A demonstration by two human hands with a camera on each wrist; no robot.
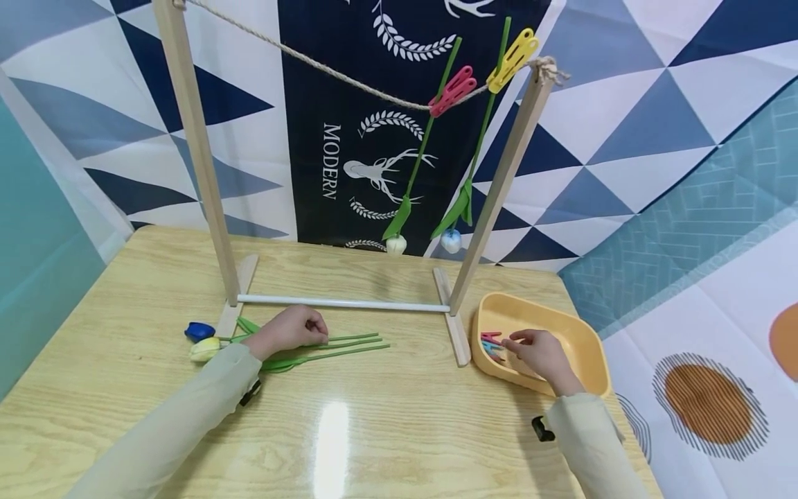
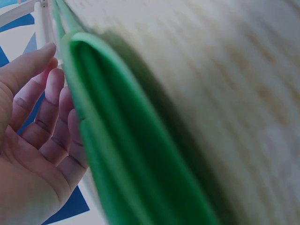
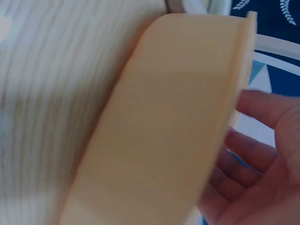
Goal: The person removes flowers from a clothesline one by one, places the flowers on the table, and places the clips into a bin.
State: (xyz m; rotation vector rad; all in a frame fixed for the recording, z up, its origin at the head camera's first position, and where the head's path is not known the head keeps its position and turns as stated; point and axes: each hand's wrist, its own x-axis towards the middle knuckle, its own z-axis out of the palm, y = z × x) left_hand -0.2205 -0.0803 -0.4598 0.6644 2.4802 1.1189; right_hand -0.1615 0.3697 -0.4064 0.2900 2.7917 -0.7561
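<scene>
In the head view my left hand (image 1: 290, 328) lies over the green stems (image 1: 355, 344) of artificial tulips on the table. A blue tulip head (image 1: 199, 331) and a pale yellow one (image 1: 205, 349) show at their left end. The left wrist view has its fingers loosely bent, nothing between thumb and fingertips, beside a green leaf (image 2: 126, 140). Inside the yellow-orange basket (image 1: 592, 346), my right hand (image 1: 541, 357) reaches toward several small clothespins (image 1: 491, 346), pink and blue. Its thumb and fingers look apart; the basket wall hides the fingertips in the right wrist view.
A wooden frame with two posts (image 1: 499, 187) and a white crossbar (image 1: 343, 303) stands behind the hands. From its sagging rope (image 1: 324, 68), a pink clothespin (image 1: 451, 91) and a yellow clothespin (image 1: 512, 59) hold a white tulip (image 1: 395, 244) and a light blue tulip (image 1: 451, 240) upside down.
</scene>
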